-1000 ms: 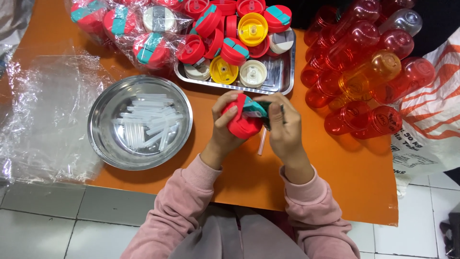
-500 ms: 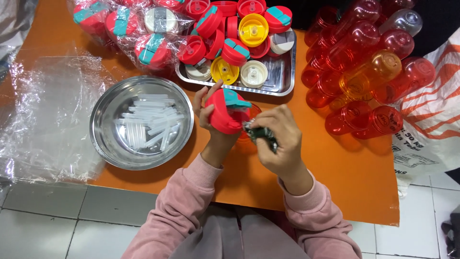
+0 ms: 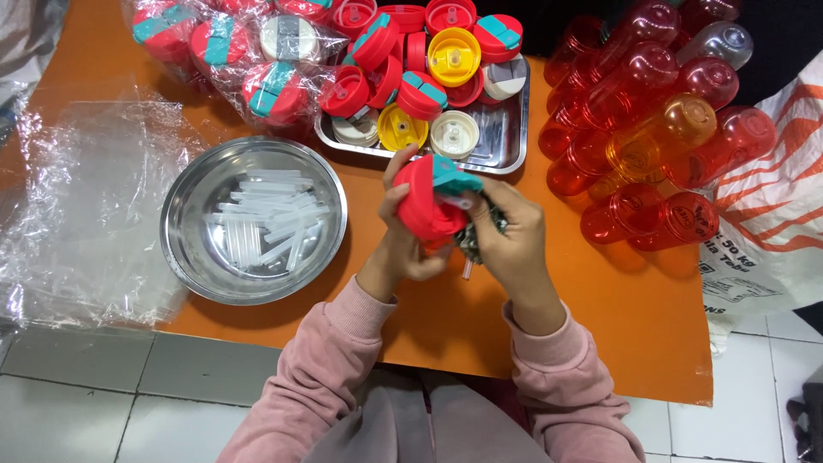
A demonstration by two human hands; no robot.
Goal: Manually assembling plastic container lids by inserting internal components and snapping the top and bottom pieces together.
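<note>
My left hand (image 3: 396, 249) grips a red bottle lid with a teal flip cap (image 3: 431, 195) above the orange table (image 3: 446, 317). My right hand (image 3: 513, 242) presses against the lid's right side and holds a small dark tool (image 3: 470, 243) and a clear straw piece that pokes out below the fingers. A round steel bowl (image 3: 184, 249) holding several clear straw pieces (image 3: 261, 221) lies to the left of my hands. Just beyond them a steel tray (image 3: 506, 141) carries several red, yellow and white lids.
Bagged red and teal lids (image 3: 227, 47) are heaped at the far left. Red and orange clear bottles (image 3: 651, 129) lie piled at the right beside a white and orange sack (image 3: 776, 206). Crumpled clear plastic (image 3: 77, 197) covers the table's left end.
The hands have come back together: the right hand, which had pulled away toward me, now presses against the lid again. The lid has turned a little in my left hand.
</note>
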